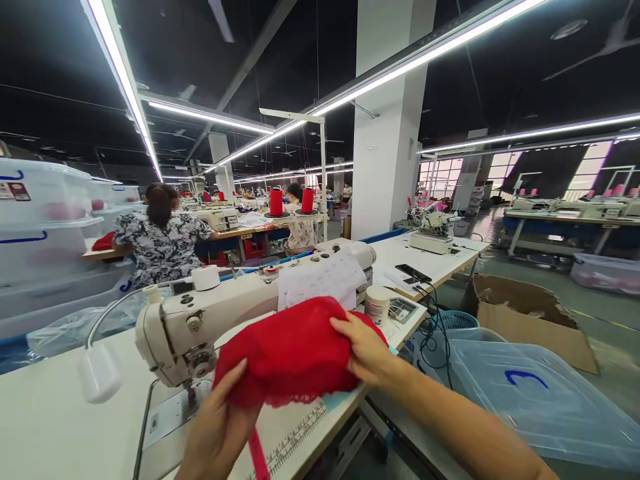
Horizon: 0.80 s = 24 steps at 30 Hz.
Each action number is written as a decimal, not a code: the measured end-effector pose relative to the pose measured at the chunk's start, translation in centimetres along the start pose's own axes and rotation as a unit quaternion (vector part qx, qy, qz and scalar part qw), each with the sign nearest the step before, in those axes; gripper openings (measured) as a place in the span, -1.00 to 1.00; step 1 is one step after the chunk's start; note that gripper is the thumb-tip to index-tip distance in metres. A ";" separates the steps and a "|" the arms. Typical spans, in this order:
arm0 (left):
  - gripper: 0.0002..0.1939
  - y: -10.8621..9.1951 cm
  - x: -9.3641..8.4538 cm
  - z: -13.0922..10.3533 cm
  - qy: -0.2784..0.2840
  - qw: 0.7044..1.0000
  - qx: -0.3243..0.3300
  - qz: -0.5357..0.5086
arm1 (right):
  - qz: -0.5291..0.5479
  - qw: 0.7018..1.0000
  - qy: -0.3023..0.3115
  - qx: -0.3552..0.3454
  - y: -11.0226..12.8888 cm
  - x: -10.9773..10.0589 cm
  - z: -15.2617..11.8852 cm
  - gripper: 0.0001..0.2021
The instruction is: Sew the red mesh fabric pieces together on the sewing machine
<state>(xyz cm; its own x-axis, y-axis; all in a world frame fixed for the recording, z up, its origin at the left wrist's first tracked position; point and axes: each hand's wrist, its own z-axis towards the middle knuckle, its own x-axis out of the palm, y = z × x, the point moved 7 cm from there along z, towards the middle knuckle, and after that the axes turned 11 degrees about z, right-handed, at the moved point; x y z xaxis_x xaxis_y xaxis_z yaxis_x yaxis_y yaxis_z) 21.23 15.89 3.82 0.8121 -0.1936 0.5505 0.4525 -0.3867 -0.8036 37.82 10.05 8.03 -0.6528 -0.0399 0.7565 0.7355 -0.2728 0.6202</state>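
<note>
A piece of red fabric (295,347) with a lacy lower edge is stretched between my two hands, above the front of the sewing table. My left hand (223,417) grips its left end, thumb on top. At the other end, my right hand (365,350) pinches the cloth with the thumb over it. Just behind the fabric stands a white sewing machine (225,293), its needle area left of the cloth. Below my left hand hangs a red strap (258,453), over a ruler (300,430) printed along the table edge.
A white lamp (99,373) bends over the table at left. A paper sheet (323,277) lies on the machine. Right of it are a tub (377,305), a phone (413,273) and cables. Plastic bins (545,393) and a cardboard box (535,327) stand at right. A person (165,233) sits ahead.
</note>
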 end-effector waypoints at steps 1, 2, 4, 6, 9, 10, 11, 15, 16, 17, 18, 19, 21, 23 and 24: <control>-0.64 0.0 2.3 0.9 0.018 1.000 0.002 0.007 | -0.017 0.999 -0.015 -0.026 1.8 -1.2 0.6 -0.68; -0.66 0.6 4.2 1.9 0.030 0.999 -0.004 0.020 | -0.035 0.998 -0.034 -0.049 3.4 -2.7 1.0 -0.67; -0.68 2.7 5.8 3.6 0.003 0.997 -0.030 0.065 | -0.073 0.991 -0.091 -0.068 5.5 -6.6 1.1 -0.64; -0.66 5.0 5.7 4.8 -0.025 0.995 -0.045 0.090 | -0.107 0.980 -0.161 -0.049 5.9 -11.0 0.7 -0.57; -0.60 7.1 4.2 5.8 -0.059 0.993 -0.043 0.097 | -0.142 0.971 -0.193 -0.015 5.3 -15.0 0.2 -0.45; -0.59 7.2 3.7 5.9 -0.068 0.992 -0.039 0.101 | -0.155 0.971 -0.183 -0.015 5.1 -15.5 0.3 -0.41; -0.57 7.1 3.2 5.9 -0.076 0.991 -0.034 0.107 | -0.171 0.971 -0.167 -0.022 5.1 -15.6 0.6 -0.39; -0.49 6.2 2.1 5.9 -0.102 0.983 -0.014 0.153 | -0.280 0.951 -0.114 -0.066 5.6 -15.1 2.4 -0.35; -0.47 6.1 1.8 5.9 -0.104 0.981 -0.009 0.165 | -0.318 0.938 -0.111 -0.084 5.8 -15.2 2.9 -0.36; -0.45 6.0 1.6 5.9 -0.100 0.980 -0.003 0.174 | -0.356 0.922 -0.110 -0.105 6.1 -15.4 3.3 -0.38; -0.44 6.0 1.4 6.0 -0.097 0.979 0.004 0.181 | -0.391 0.905 -0.112 -0.127 6.3 -15.7 3.6 -0.40; -0.44 6.1 1.0 6.0 -0.096 0.978 0.013 0.187 | -0.420 0.889 -0.114 -0.145 6.4 -16.0 3.8 -0.43; -0.47 6.0 -0.2 5.9 -0.102 0.972 0.053 0.207 | -0.460 0.864 -0.119 -0.166 6.5 -16.7 4.0 -0.47; -0.48 5.6 -2.0 5.3 -0.112 0.954 0.127 0.248 | -0.504 0.832 -0.132 -0.188 6.9 -16.9 3.4 -0.52; -0.47 5.5 -3.0 4.7 -0.113 0.937 0.172 0.282 | -0.532 0.807 -0.139 -0.213 7.3 -16.6 2.8 -0.56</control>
<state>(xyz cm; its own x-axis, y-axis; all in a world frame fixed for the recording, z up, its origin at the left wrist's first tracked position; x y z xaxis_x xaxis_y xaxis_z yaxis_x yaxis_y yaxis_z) 23.05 18.62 -3.32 0.9976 -0.0682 -0.0156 -0.0128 0.0411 -0.9991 54.55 11.41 0.60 -0.7638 0.6371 -0.1035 -0.3833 -0.3188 0.8669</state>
